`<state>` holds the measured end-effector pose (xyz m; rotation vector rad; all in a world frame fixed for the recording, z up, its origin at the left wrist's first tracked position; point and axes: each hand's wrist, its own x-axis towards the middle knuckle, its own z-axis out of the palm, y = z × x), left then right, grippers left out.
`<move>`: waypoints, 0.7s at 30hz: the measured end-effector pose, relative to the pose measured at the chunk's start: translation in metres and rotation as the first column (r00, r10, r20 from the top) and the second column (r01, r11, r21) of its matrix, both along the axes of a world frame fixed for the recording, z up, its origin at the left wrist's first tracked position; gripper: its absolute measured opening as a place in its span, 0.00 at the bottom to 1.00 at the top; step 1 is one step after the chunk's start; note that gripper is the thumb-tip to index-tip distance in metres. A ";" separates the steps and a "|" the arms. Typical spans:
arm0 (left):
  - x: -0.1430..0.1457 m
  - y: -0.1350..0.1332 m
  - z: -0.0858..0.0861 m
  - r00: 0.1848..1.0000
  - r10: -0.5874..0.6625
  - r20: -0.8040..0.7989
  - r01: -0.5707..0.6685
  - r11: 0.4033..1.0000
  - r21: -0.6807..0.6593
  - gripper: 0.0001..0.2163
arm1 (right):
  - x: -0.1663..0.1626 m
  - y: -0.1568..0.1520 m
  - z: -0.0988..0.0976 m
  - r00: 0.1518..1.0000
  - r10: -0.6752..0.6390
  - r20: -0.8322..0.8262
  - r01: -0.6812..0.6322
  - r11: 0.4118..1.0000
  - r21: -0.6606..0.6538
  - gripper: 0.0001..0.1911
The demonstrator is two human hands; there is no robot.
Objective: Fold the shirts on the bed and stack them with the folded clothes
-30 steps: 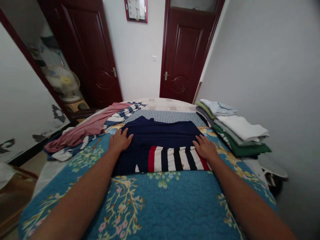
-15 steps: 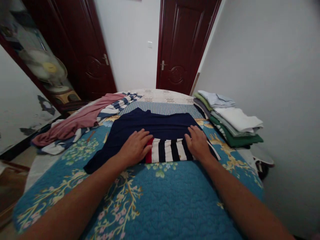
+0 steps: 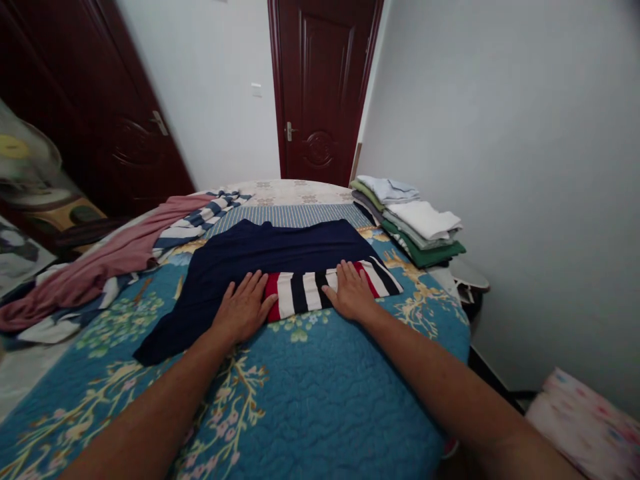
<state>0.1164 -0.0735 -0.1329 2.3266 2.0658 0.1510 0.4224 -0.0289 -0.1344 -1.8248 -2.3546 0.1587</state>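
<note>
A navy garment [image 3: 280,247] lies spread on the blue floral quilt [image 3: 320,393], its near part folded over into a striped band [image 3: 306,291] of white, black and red. My left hand [image 3: 243,303] rests flat at the left end of the band, fingers stretched over the navy cloth and thumb on the red stripe. Flat on the striped part, right of its middle, lies my right hand [image 3: 351,293] with its fingers extended. Neither hand grips the cloth; what lies beneath the palms is hidden.
Folded clothes [image 3: 420,220] are stacked at the right edge of the bed. On the left lie a loose pink garment [image 3: 115,267] and a blue-and-white striped cloth [image 3: 205,220]. A dark red door [image 3: 327,87] stands beyond. A pale patterned item [image 3: 585,420] sits low at the right.
The view has swung to the right. My right hand has shifted left along the striped band, nearer my left hand, uncovering the red and white stripes at its right end.
</note>
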 end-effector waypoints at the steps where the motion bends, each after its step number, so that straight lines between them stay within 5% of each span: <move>1: -0.002 0.000 -0.001 1.000 0.011 0.003 -0.011 1.000 0.002 0.35 | 0.010 0.002 -0.002 1.000 -0.026 0.003 0.026 1.000 0.004 0.48; 14: -0.040 -0.003 0.000 0.985 0.169 0.027 -0.170 0.984 0.058 0.32 | 0.110 0.032 -0.016 0.963 -0.257 0.076 0.254 0.966 0.048 0.44; 21: -0.101 -0.002 0.002 0.977 0.200 0.079 -0.214 0.944 0.252 0.30 | 0.146 0.064 -0.022 0.962 -0.240 0.129 0.220 0.963 0.153 0.40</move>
